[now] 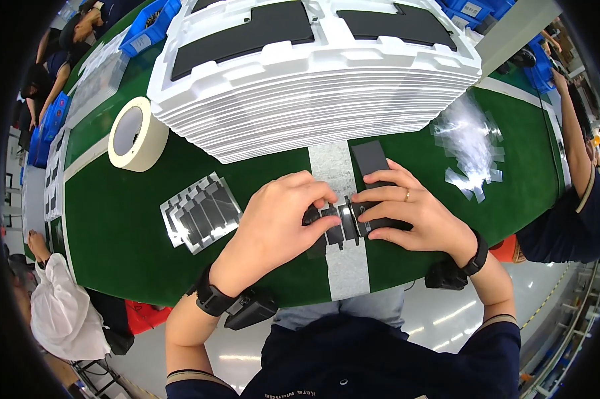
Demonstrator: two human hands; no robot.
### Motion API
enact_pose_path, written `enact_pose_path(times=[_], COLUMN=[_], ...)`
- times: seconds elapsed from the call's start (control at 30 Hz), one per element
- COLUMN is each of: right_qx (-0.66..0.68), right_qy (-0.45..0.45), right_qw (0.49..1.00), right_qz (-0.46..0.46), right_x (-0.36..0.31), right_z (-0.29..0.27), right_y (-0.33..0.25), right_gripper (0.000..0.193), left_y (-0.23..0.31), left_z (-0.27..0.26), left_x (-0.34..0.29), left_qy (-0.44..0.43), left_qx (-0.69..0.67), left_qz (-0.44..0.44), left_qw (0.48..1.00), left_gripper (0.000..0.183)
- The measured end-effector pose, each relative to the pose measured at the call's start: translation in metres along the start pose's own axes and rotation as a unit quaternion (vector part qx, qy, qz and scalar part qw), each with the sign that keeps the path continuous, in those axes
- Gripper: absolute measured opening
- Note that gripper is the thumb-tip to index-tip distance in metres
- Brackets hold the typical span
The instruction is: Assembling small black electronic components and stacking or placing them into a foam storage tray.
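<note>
My left hand is closed, thumb and forefinger pinched together at the left end of a short row of black strips; the fingertips cover what they grip. My right hand steadies a flat black L-shaped part on the table, its fingers across the surface and its thumb near the lower edge. The black strips meet the left edge of this part, and fingers hide some of the join. Left of my left hand lies a clear sheet bearing several black strips.
A tall stack of white trays with black parts on top stands straight ahead. To its left is a cream tape roll; to its right, a pile of clear film pieces. Blue bins stand farther off. Other people work at both sides.
</note>
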State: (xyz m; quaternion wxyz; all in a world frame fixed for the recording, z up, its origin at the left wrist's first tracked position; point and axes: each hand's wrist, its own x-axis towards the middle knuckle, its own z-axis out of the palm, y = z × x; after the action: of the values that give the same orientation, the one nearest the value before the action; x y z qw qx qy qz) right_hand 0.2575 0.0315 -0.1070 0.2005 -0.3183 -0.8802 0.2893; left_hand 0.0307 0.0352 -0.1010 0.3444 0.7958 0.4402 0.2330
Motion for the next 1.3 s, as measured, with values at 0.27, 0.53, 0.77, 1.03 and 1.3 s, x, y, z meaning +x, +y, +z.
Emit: enact_pose_path(times=[0.27, 0.53, 0.77, 1.03, 1.3], right_qx=[-0.005, -0.010, -0.012, -0.003, 0.010], right_qy=[0.014, 0.016, 0.014, -0.005, 0.144], right_qw=[1.000, 1.000, 1.000, 1.000, 0.989], right_qz=[-0.009, -0.017, -0.020, 0.014, 0.033], right_x=[0.001, 0.001, 0.002, 0.002, 0.011], right_z=[0.003, 0.003, 0.003, 0.002, 0.006], right_y=[0.000, 0.000, 0.000, -0.007, -0.027], right_gripper=[0.026, 0.027, 0.027, 0.024, 0.032], left_y=[-0.001, -0.001, -0.002, 0.001, 0.017], left_z=[0.001, 0.001, 0.001, -0.002, -0.008], left_x=[0.000, 0.000, 0.001, 0.001, -0.004], left_qy=[0.002, 0.000, 0.000, 0.000, -0.119], left_qx=[0.000, -0.004, -0.005, 0.003, -0.205], left_qz=[-0.006, -0.010, -0.014, -0.005, -0.070], left_qw=[1.000, 1.000, 1.000, 1.000, 0.969], left_gripper=[0.023, 0.024, 0.024, 0.017, 0.029])
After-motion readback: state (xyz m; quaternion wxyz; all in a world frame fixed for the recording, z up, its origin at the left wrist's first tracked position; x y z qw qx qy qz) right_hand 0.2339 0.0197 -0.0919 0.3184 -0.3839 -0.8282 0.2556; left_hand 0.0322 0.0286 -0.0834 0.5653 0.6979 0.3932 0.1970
